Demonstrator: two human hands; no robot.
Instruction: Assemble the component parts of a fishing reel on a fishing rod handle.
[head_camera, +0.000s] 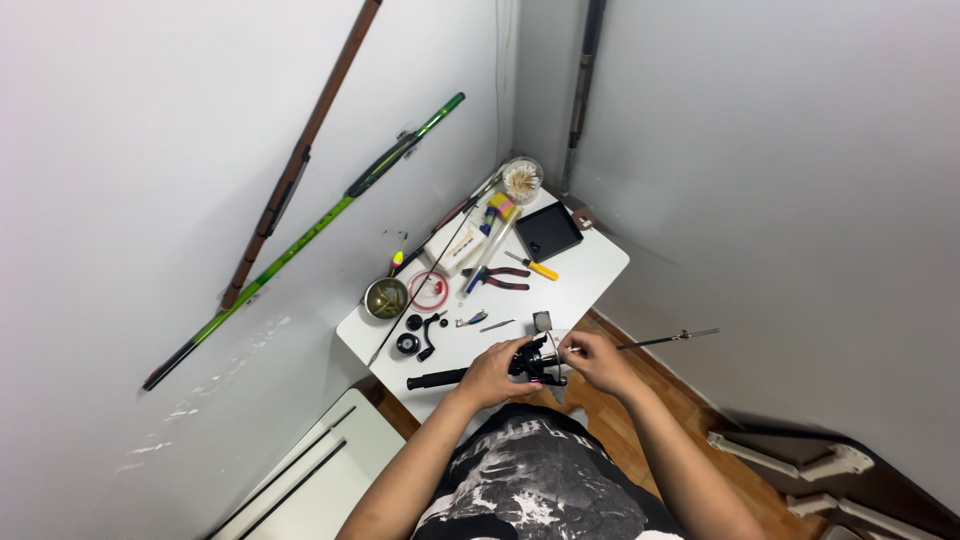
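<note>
Rod: short black fishing rod (600, 350) held level over the near edge of the small white table (590, 275), just above the lap.
Long axis: roughly left to right across the view, rising slightly toward the right.
Pointing: thick butt grip at the left, thin tip out past the table's right edge, over the wooden floor (640, 400).
Reel: black spinning reel (535, 362) mounted mid-rod, between both hands.
Left hand (492, 376): closed around the rod grip and reel foot, steadying them.
Right hand (598, 362): fingers pinched at the reel's upper right, probably on line or a small part; too small to tell which.
Doing it well: keep the left grip firm and the rod level, work with fingertips only, hold the reel over the table so nothing small drops to the floor.
Nearby: red-handled pliers (503, 279), yellow-handled screwdriver (535, 266), black tray (548, 231), metal bowl (385, 298), loose black reel parts (418, 335).
</note>
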